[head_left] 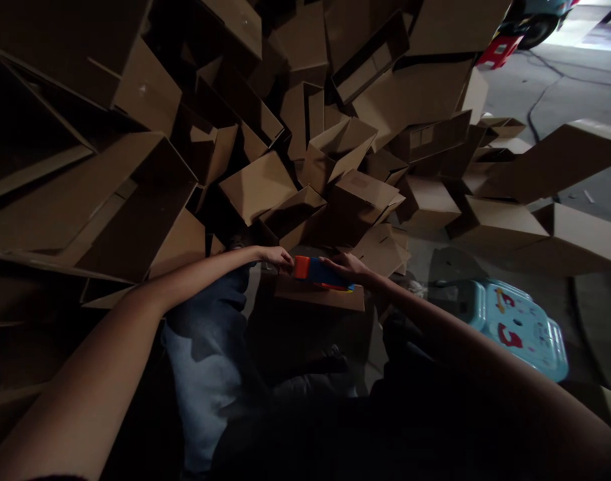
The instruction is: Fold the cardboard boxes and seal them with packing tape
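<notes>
An orange and blue tape dispenser (316, 272) rests on a cardboard box (319, 298) that stands between my knees. My right hand (349, 266) lies over the dispenser's top with its fingers closed round it. My left hand (277, 257) is at the dispenser's orange end, its fingers curled and pinching something too small to name. The scene is dim and the fingertips are hard to see.
A tall heap of several folded-up cardboard boxes (335, 147) fills the view ahead and to the left. A light blue plastic stool (521, 325) stands on the grey floor at the right. A red stool (499, 48) and a dark cable lie far right.
</notes>
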A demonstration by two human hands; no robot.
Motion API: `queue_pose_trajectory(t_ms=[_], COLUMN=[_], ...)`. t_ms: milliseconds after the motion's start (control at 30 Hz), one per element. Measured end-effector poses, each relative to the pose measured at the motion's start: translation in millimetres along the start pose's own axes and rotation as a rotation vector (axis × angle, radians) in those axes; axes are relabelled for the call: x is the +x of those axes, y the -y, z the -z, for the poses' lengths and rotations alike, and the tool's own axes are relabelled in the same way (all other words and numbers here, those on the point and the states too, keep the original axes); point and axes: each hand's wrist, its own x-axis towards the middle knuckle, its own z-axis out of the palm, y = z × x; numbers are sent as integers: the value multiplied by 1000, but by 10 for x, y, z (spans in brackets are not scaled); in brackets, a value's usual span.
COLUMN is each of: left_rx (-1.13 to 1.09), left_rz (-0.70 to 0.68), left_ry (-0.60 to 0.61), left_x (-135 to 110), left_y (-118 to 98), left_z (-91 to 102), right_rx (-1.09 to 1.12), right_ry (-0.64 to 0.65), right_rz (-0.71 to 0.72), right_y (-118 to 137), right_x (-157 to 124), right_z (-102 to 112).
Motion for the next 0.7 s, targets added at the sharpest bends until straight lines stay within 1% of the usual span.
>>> queue_pose_trajectory(t_ms=[100,200,333,467,567,667,700], left_rx=[23,37,29,13,26,85,96], left_rz=[-1,-18,-62,-94,-105,-59,-27], left_ry=[9,13,4,15,14,-42,-88], left_x=[-58,-130,-191,-216,-316,-542,-633], left_y=[-27,-72,-149,-237,-253,-162,-113], left_z=[-24,-7,40,64,144,328,400], right_rx=[20,50,105,184,176,149,143], right_ry=[25,43,25,-15,-20,-74,-115], right_rz=[40,56,17,-22,-25,-51,-73], right_y=[22,20,46,141,138,-22,-98], right_x=[-2,-16,-47,-74,-141,-311,-390], right_z=[34,73,131,228,400,654,741])
